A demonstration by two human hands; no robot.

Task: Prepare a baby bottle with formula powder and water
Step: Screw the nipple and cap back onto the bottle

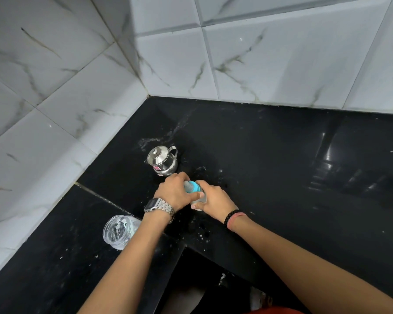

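Capping step, by look. Bottle mid-frame on counter; right hand wrapped round body, left hand gripping blue collar. Next: twist tight, bottle kept upright. Kettle just above, jar lower left.

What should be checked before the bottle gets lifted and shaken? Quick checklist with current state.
1. Both hands on the baby bottle: ok, left hand at the blue cap, right hand around the body.
2. Cap fully tightened: cannot tell.
3. Water and powder inside: cannot tell, the hands hide the body.
4. Steel kettle lid on, standing clear behind the hands: ok.
5. Clear jar closed: not ok, it looks open, beside the left forearm.
6. Black counter dry: not ok, splashes and white specks show.
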